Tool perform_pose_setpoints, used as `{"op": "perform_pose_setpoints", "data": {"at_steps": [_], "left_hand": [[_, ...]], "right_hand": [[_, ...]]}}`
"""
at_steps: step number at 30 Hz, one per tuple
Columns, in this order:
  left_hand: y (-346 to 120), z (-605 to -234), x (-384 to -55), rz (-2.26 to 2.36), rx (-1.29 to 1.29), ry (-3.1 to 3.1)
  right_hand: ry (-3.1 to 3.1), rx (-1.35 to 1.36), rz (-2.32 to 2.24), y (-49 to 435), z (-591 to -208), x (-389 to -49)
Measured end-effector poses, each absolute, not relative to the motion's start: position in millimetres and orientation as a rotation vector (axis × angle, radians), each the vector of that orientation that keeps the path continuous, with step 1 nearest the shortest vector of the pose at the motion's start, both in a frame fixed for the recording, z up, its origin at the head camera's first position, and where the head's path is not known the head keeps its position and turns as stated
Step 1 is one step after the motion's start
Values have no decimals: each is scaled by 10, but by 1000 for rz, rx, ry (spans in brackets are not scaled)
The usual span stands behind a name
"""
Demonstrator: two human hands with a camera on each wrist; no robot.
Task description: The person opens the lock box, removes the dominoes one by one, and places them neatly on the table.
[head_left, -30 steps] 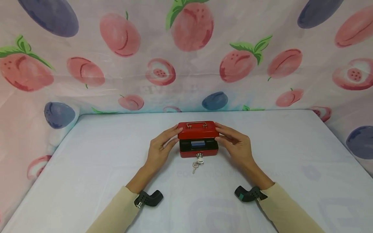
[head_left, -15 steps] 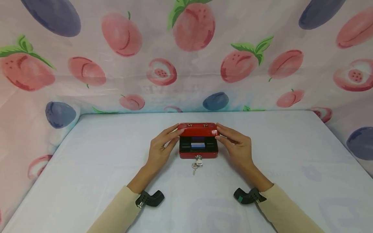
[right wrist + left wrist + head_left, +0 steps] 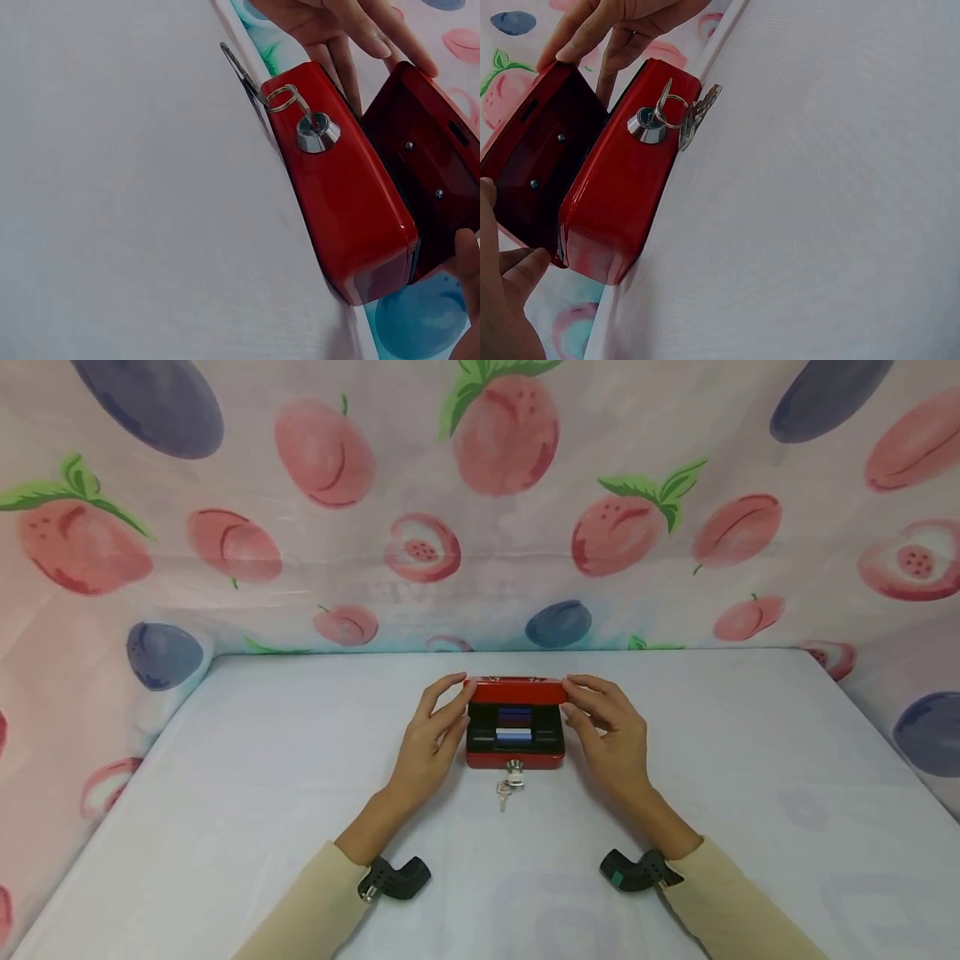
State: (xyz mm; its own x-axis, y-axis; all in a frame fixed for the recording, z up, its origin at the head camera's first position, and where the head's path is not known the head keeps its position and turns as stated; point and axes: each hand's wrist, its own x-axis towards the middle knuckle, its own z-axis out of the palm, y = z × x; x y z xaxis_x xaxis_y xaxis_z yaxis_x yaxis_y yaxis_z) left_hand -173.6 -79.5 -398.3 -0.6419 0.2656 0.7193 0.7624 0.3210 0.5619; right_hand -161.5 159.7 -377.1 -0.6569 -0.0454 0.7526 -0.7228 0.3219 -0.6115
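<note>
Gripping the tilted red lid [image 3: 517,693] by its ends, fingers [image 3: 456,706] of left hand [image 3: 426,753] and right hand [image 3: 619,742] bracket its long axis, neither nearer

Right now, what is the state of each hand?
Left hand: holding the red lid by its left end.
Right hand: holding the red lid by its right end.

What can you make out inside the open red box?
In the head view, a black tray fills the red box, with a small blue-and-white thing in its middle, too small to identify. Anything under the tray is covered.
</note>
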Motion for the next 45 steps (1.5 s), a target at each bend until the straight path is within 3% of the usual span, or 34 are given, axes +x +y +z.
{"op": "perform_pose_setpoints", "data": {"at_steps": [12, 30, 45], "left_hand": [[-735, -3780, -1630, -1379, -912, -2047], [-724, -3574, -1663, -1363, -766, -2056], [-766, -3796, -1938, -1388, -669, -2097]], "right_hand": [[-1989, 637, 1318, 1679, -3878, -1752], [-2120, 594, 1233, 1591, -3444, -1684], [-2250, 544, 1260, 1620, -3307, -1756]]}}
